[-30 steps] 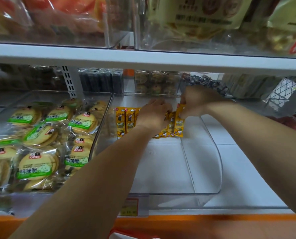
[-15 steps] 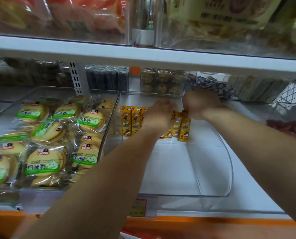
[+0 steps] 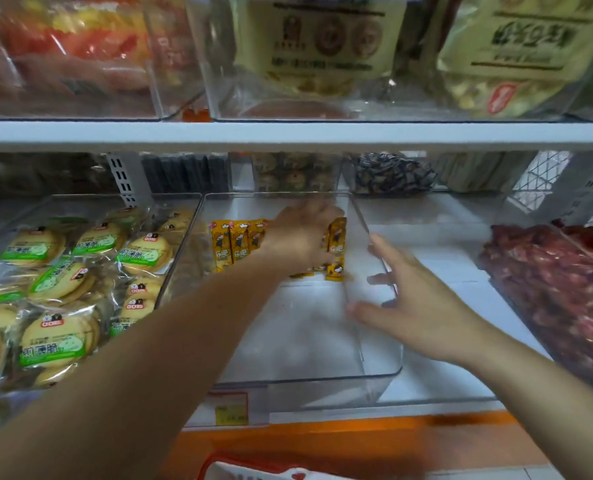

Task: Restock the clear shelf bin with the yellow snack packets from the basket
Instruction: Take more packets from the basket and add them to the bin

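Note:
A row of yellow snack packets (image 3: 232, 244) stands at the back of the clear shelf bin (image 3: 374, 375). My left hand (image 3: 298, 237) reaches into the bin and lies over the middle of the row, its fingers curled over the packets' tops and hiding several of them. One packet (image 3: 336, 251) stands upright just right of that hand. My right hand (image 3: 416, 310) hovers over the bin's right wall with its fingers spread and holds nothing. A red rim of the basket (image 3: 253, 469) shows at the bottom edge.
A bin of green-labelled round biscuits (image 3: 80, 271) stands to the left, and a bin of dark red snacks (image 3: 558, 289) to the right. The upper shelf board (image 3: 288, 135) hangs low overhead. A price tag (image 3: 231, 408) sits on the shelf's front edge.
My right hand has let go of the packets and pulled back toward me and to the right, opening its fingers. My left hand stays on the row.

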